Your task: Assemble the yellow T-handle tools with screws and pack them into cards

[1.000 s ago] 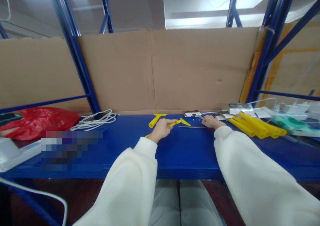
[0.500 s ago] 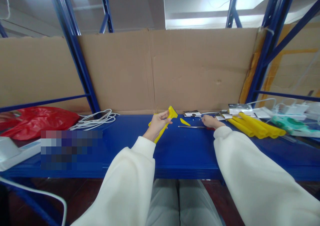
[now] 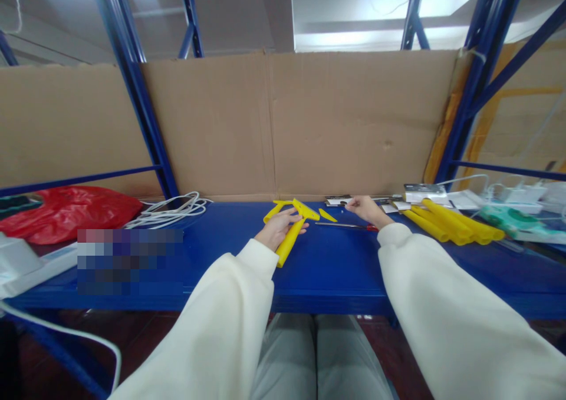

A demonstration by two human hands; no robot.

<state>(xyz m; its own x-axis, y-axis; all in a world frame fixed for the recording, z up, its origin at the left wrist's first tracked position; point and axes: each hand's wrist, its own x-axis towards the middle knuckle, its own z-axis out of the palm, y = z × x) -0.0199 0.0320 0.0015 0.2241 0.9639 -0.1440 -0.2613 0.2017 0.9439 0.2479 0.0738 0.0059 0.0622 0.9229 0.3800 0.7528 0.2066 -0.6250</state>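
Observation:
In the head view my left hand [image 3: 276,229] is closed around the handle of a yellow T-shaped scraper [image 3: 289,244], its wide head pointing up and away from me. Behind that hand lies another yellow scraper [image 3: 270,212] on the blue table. Further right, my right hand [image 3: 365,207] is raised slightly with its fingertips pinched together; whatever sits in them is too small to make out. A loose flat yellow piece [image 3: 327,215] rests between the hands. Just below the right hand lies a screwdriver [image 3: 372,228] with a red handle and a long thin shaft.
Several yellow tube-like handles [image 3: 455,223] are piled at the right, near small flat packages [image 3: 424,194]. At the left are a coiled white cable [image 3: 172,211] and a red plastic bag [image 3: 84,211]. A cardboard panel [image 3: 331,123] stands behind the blue table [image 3: 234,270].
My left hand has tipped the scraper, so its head is lower and faces more to the right. My right hand has lifted and moved slightly left, fingertips pinched.

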